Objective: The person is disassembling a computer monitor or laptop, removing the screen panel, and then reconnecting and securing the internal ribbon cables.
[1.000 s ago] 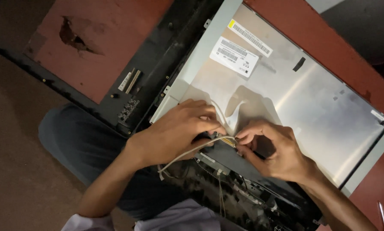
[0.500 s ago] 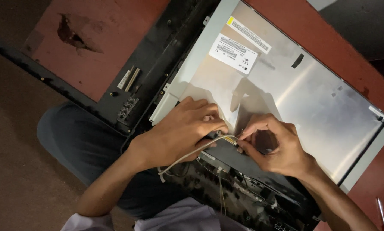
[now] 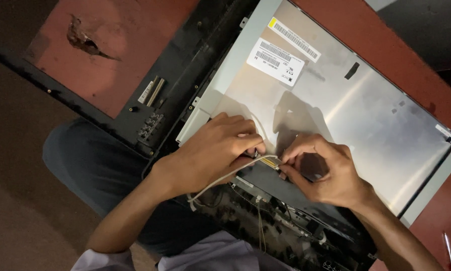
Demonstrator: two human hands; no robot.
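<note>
Nearest, the person's lap and a grey trouser leg show below the table edge. Just beyond, the open black monitor housing holds exposed circuit boards along its near side and a silver metal display panel across its far side. The left hand lies curled on the panel's near edge, fingers closed on a thin white cable that trails back toward the lap. The right hand, just beside it, pinches the cable's small connector between thumb and forefinger. Farther off, two white labels sit on the panel. The red table shows a chipped patch far left.
</note>
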